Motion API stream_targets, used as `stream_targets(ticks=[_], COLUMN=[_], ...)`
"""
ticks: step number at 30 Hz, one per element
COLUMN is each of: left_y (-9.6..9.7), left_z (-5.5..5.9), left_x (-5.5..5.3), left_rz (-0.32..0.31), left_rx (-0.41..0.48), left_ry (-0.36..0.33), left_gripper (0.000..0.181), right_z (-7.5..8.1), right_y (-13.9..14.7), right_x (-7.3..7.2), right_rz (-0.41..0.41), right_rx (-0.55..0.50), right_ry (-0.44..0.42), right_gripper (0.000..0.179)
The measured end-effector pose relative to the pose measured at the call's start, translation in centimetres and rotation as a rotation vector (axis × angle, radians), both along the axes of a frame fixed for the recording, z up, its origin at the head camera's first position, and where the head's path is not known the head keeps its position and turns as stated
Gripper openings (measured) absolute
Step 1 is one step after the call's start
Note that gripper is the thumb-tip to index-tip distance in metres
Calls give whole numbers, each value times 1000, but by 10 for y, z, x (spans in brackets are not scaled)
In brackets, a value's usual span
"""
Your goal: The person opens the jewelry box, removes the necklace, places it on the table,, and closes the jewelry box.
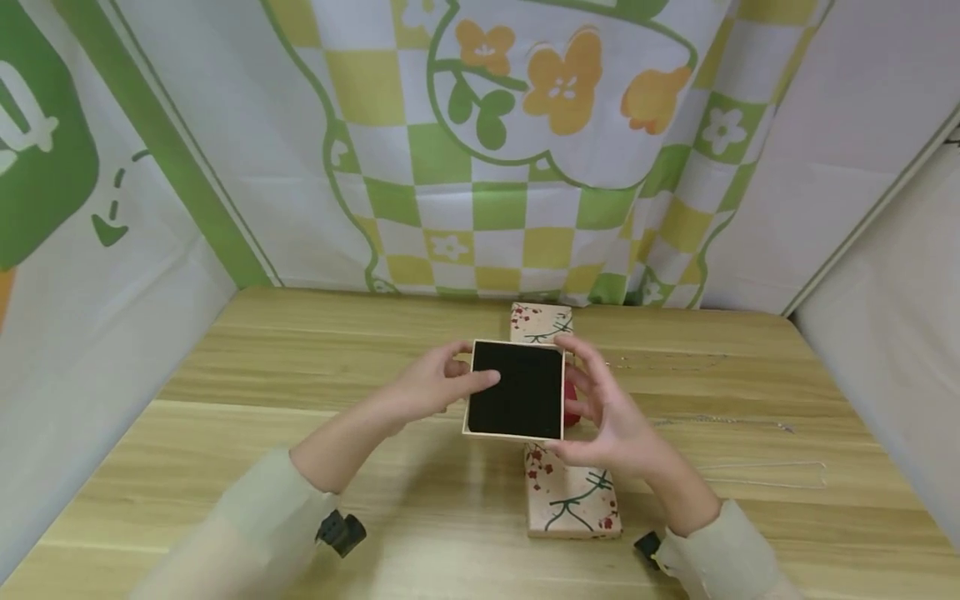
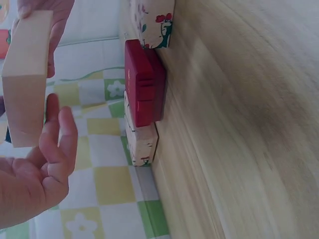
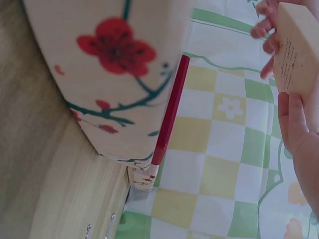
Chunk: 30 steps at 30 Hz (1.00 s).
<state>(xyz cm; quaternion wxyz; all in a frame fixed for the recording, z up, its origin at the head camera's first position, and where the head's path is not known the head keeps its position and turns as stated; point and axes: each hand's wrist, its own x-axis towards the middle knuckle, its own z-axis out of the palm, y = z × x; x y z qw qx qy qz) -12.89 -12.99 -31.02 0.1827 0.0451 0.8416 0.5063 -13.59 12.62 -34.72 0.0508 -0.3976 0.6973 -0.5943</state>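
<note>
Above the middle of the table, both hands hold a square, shallow cream box base (image 1: pixel 517 435) with a black lining (image 1: pixel 517 404) facing up. My left hand (image 1: pixel 438 382) grips its left side, thumb laid over the lining and fingers bent underneath. The right hand (image 1: pixel 607 421) spans the right side, thumb at the near corner and forefinger at the far one. Small printed lines show on the underside of the box (image 3: pixel 294 59) in the right wrist view. Partly hidden behind it on the table is a red case (image 2: pixel 142 84).
A floral box (image 1: pixel 573 500) lies on the near side of the red case, another floral box (image 1: pixel 542 321) at the far side. To the right, several thin chains are laid out, among them a silver necklace (image 1: pixel 723 421). A checked curtain (image 1: pixel 498 208) closes the back edge.
</note>
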Motion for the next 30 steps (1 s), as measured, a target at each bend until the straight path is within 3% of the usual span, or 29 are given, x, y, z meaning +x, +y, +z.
stream_targets(ticks=[3, 10, 17, 24, 27, 30], left_y=[1, 8, 12, 17, 14, 6], left_z=[1, 5, -1, -2, -3, -5], left_x=[-8, -15, -20, -20, -19, -16], left_rz=[54, 90, 103, 145, 123, 37], left_rx=[16, 15, 33, 31, 43, 77], left_ry=[-32, -40, -30, -10, -6, -6], left_gripper=[78, 77, 47, 70, 73, 76], right_z=[-1, -2, -4, -4, -4, -3], right_y=[-1, -1, 1, 2, 3, 6], right_x=[0, -5, -7, -7, -7, -8], right_rz=[8, 26, 43, 44, 26, 10], right_rx=[9, 9, 17, 33, 41, 43], right_ry=[4, 6, 1, 31, 35, 13], right_gripper=[104, 106, 106, 105, 104, 104])
